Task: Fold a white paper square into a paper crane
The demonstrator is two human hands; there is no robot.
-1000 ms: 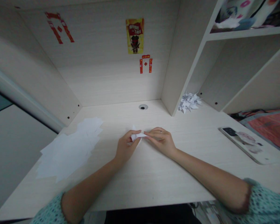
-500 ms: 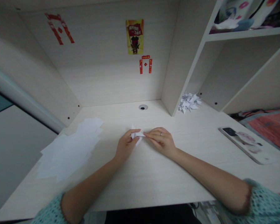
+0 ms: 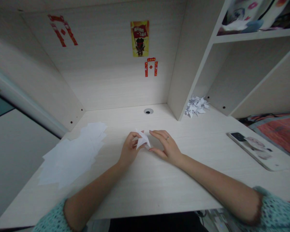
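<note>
The round hole cover (image 3: 148, 111) sits at the back of the pale desk (image 3: 164, 190), and the folded white paper (image 3: 143, 140) is in front of it, on the side close to the person. The left hand (image 3: 130, 149) has the paper. Its fingers pinch the paper's left part, with one finger lying over the top and others peeking out at the far edge and the near edge. The paper has pointy corners (a bit like a tiny star), and its right part sticks out past the left fingers.

The right hand (image 3: 168, 146) is also in front of the hole cover, but a little to the right of it. Its thumb and pointing finger are spread apart, like an open mouth facing the paper. The thumb tip is right by the paper's near right corner, and I can't tell if they touch.

To the left of the hole cover, and nearer the person, lie lots of flat white sheets (image 3: 73, 154). To the right of it is a heap of little white paper bits (image 3: 196, 106). A phone (image 3: 255, 150) lies farther right and nearer the person.
</note>
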